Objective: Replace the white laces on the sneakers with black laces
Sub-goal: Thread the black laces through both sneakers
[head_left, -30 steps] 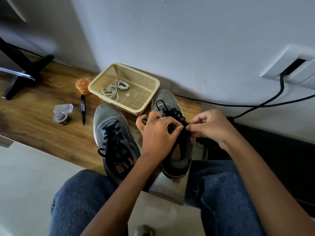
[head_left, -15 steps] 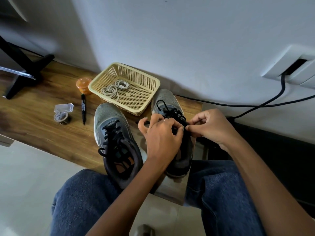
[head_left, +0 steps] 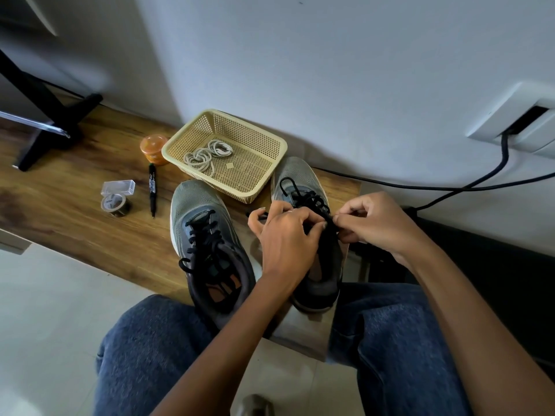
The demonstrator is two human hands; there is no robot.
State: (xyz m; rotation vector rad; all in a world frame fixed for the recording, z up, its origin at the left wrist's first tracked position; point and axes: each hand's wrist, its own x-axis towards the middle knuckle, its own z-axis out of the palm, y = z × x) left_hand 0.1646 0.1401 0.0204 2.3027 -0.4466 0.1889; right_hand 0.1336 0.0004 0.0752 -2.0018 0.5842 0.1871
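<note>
Two grey sneakers stand on a wooden shelf. The left sneaker (head_left: 207, 235) is laced and tied with a black lace. Over the right sneaker (head_left: 300, 181) both my hands work a black lace (head_left: 303, 196). My left hand (head_left: 285, 235) has its fingers curled round the lace, whose tip pokes out by the thumb. My right hand (head_left: 369, 223) pinches the lace just to the right, fingertips nearly touching the left hand's. The coiled white laces (head_left: 207, 154) lie in a beige basket (head_left: 270, 172) behind the sneakers.
A black marker (head_left: 152, 190), a tape roll (head_left: 115, 204) with a clear box (head_left: 117, 187) and an orange jar (head_left: 153, 148) lie left of the basket. A black stand (head_left: 45, 115) is at far left. Black cables (head_left: 450, 187) run along the wall to a socket at right. My knees are below.
My left hand has shifted slightly left and down over the right sneaker while my right hand keeps its pinch. The lace tip now shows beside my left thumb.
</note>
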